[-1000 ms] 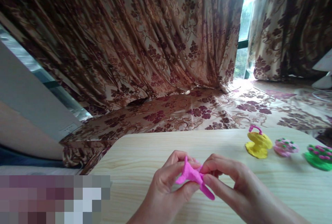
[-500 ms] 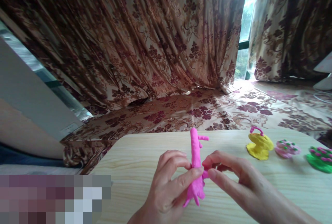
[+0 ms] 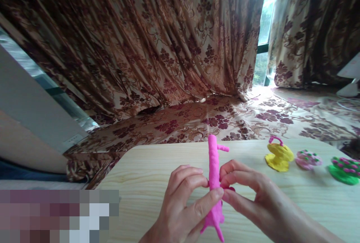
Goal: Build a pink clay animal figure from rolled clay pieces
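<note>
A pink modelling-clay tree trunk (image 3: 213, 160) stands up from between my hands, with splayed roots at its lower end and a short side branch near the top right. My left hand (image 3: 184, 201) is closed around its lower part, the thumb lying across the front. From the right, my right hand (image 3: 247, 188) pinches at the trunk's side, where a small pink clay piece (image 3: 231, 189) sticks out between thumb and fingers. Fingers cover part of that join.
On the pale wooden table (image 3: 146, 160), to the right, stand a yellow clay piece with a pink loop (image 3: 278, 156), a pale pink dotted one (image 3: 308, 159) and a green one with pink balls (image 3: 343, 171). A lamp (image 3: 350, 74) sits beyond. Patterned curtains (image 3: 168, 40) hang behind.
The clay trunk has turned and tilted a little, so its roots now point nearer to me. Both hands stay on it, the right one still pinching at its side.
</note>
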`<state>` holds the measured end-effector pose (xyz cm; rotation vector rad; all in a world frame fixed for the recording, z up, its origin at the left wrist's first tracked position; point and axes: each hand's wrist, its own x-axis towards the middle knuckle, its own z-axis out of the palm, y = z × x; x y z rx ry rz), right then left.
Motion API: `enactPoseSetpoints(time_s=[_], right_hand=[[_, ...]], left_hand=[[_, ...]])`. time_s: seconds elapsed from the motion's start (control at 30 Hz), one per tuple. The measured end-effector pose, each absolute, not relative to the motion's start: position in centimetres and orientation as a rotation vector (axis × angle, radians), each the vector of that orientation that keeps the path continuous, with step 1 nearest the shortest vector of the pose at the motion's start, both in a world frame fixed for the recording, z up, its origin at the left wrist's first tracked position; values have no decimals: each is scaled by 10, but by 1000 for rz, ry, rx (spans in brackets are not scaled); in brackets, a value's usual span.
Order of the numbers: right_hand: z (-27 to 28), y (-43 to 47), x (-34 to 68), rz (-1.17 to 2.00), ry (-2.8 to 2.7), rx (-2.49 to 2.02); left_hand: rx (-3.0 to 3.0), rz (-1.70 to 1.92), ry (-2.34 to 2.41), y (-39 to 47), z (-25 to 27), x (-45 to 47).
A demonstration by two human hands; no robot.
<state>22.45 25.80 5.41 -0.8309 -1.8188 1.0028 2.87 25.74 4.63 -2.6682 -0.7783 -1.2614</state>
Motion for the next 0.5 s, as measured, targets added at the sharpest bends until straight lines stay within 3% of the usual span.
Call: enactPoseSetpoints(time_s=[0.2, 0.37, 0.5], right_hand=[[57, 260, 231, 798, -1918, -875], [72, 268, 257, 401, -2124, -1068], [60, 262, 258, 513, -2217, -929]], left_hand=[[-2844, -1325, -876, 262, 41, 23], [-3190, -1603, -1382, 259, 55, 27], [-3380, -1621, -1559, 251, 69, 30]])
